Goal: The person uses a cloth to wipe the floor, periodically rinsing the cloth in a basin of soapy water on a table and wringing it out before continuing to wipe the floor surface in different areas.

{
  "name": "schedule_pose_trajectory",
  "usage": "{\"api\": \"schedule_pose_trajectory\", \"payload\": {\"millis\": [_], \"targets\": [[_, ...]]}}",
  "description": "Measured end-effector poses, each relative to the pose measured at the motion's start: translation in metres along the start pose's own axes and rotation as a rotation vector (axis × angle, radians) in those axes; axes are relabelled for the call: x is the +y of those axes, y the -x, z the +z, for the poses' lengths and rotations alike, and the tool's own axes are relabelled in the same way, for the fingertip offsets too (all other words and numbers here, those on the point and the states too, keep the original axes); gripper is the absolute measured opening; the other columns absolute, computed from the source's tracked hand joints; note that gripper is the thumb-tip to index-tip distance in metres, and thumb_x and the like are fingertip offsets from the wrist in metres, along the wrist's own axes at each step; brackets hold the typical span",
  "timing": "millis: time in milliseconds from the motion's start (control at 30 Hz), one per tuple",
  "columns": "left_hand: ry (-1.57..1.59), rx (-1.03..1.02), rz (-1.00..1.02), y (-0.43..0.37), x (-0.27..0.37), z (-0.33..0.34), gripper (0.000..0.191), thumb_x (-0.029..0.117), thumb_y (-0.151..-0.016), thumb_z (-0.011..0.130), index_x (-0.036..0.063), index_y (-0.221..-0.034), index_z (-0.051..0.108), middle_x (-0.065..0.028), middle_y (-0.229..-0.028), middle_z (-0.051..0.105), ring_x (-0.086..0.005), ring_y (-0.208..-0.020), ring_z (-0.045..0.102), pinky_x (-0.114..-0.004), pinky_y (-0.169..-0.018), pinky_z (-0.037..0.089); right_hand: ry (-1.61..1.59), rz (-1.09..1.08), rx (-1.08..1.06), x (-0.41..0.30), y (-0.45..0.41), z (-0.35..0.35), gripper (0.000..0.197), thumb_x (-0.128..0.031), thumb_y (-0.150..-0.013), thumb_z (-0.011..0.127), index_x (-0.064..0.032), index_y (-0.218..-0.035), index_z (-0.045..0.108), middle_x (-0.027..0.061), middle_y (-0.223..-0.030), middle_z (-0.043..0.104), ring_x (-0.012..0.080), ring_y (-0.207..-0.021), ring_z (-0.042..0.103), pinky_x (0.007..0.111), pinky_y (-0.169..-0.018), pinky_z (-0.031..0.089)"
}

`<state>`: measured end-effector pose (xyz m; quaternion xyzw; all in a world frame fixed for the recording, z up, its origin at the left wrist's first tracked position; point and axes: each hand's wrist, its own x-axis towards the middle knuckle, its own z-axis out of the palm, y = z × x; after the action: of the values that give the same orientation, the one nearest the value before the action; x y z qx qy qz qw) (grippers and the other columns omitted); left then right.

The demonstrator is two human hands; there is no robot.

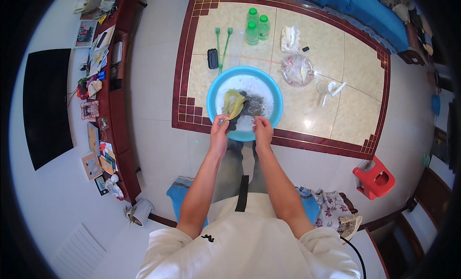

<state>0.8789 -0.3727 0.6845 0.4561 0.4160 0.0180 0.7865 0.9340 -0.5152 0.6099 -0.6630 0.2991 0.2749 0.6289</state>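
Note:
A blue plastic basin [278, 103] holds sudsy water at the near edge of the tiled table. My left hand [218, 132] pinches a yellow-green cloth [236, 108] by its lower edge over the basin's left half. Dark fabric [233, 125] lies beside and beneath this cloth, and a grey patch shows in the suds to the right. At the basin's lower right rim is my right hand [263, 129], its fingers curled close together; whether they hold anything is not visible.
Behind the basin, green-capped bottles [252, 33], green brushes [224, 50] and a black case [213, 58] occupy the table [354, 99]. To the right are a clear glass dish [298, 71], a tissue pack [290, 39] and a white cup [326, 87]. A red stool [374, 178] stands at right.

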Motion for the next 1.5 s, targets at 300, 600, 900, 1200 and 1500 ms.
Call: {"api": "schedule_pose_trajectory", "payload": {"millis": [300,600,900,1200,1500], "targets": [[0.052,-0.152,-0.052,0.024,0.032,0.016,0.006,0.012,-0.102,0.046,0.0171,-0.104,0.048,-0.0075,-0.139,0.057,-0.0159,-0.121,0.053,-0.033,-0.094,0.046,-0.363,0.668,-0.278,-0.033,-0.006,0.019,0.030,-0.030,-0.094,0.066,-0.0028,-0.106,0.063,0.0065,-0.094,0.064,0.0174,-0.084,0.063,0.034,-0.077,0.056],[-0.109,-0.334,0.097,0.016,0.031,-0.010,0.007,0.007,-0.100,0.051,0.0089,-0.106,0.052,-0.0109,-0.129,0.063,-0.0169,-0.120,0.055,-0.033,-0.106,0.038,-0.541,0.950,-0.050,-0.023,-0.008,0.020,0.043,-0.020,-0.092,0.065,0.0008,-0.127,0.051,0.0133,-0.112,0.057,0.0236,-0.101,0.061,0.041,-0.090,0.056],[-0.254,-0.472,0.174,0.035,0.050,-0.017,0.008,0.006,-0.099,0.053,0.0062,-0.106,0.056,-0.0106,-0.131,0.062,-0.0174,-0.120,0.056,-0.033,-0.101,0.044,-0.683,0.586,-0.153,0.003,-0.009,0.031,0.041,-0.027,-0.092,0.058,-0.0035,-0.125,0.052,0.0137,-0.105,0.058,0.0222,-0.086,0.061,0.032,-0.075,0.054],[-0.673,-0.294,0.389,0.018,0.059,-0.043,0.016,0.006,-0.095,0.057,0.0022,-0.110,0.059,-0.0100,-0.123,0.067,-0.0196,-0.113,0.061,-0.031,-0.096,0.047,0.478,0.196,0.134,-0.016,0.014,0.028,0.024,-0.025,-0.091,0.063,-0.0051,-0.103,0.068,0.0073,-0.091,0.067,0.0145,-0.075,0.063,0.026,-0.062,0.050],[-0.658,-0.332,0.575,0.007,0.034,-0.036,0.019,0.001,-0.087,0.063,0.0029,-0.106,0.066,-0.0129,-0.116,0.068,-0.0268,-0.109,0.063,-0.035,-0.093,0.049,-0.255,0.317,-0.192,-0.046,0.048,0.019,0.037,-0.022,-0.099,0.050,0.0010,-0.128,0.053,0.0131,-0.117,0.065,0.0221,-0.095,0.068,0.036,-0.078,0.060]]}}
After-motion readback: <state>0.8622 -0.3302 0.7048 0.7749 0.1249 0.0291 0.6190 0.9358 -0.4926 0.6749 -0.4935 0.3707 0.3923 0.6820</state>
